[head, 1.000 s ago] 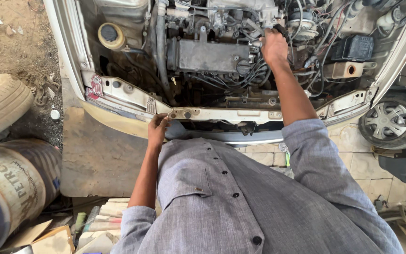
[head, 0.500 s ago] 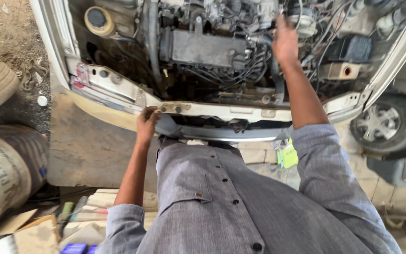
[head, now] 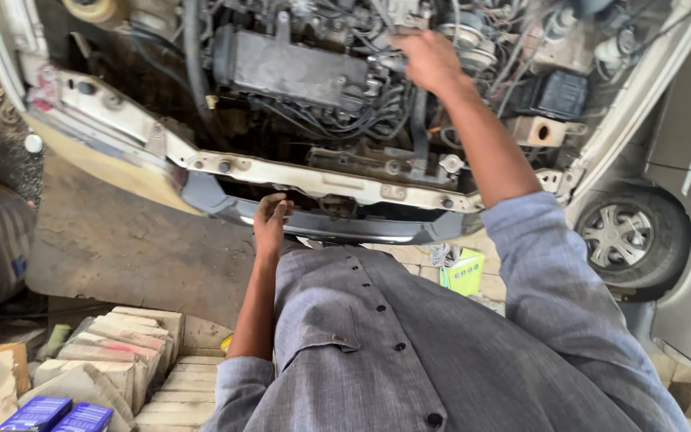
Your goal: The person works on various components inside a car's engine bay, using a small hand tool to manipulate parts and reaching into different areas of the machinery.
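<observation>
1. Over the dusty grey metal engine block [head: 293, 68] of the open white car, the right hand [head: 425, 58] reaches among the black cables [head: 361, 120] just right of the block; whether it grips anything, I cannot tell.
2. Below the block, the left hand [head: 269, 222] rests with fingers curled over the dark grey front bumper [head: 345, 228], bracing on its edge.
3. Further right of the block sits a black plastic box [head: 557, 94]; a yellow-green carton [head: 464, 272] lies on the ground beneath the bumper.

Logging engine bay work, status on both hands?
Left hand resting on front bumper, fingers curled. Right hand deep among engine wiring, grip not visible. Hoses crowd it.
</observation>
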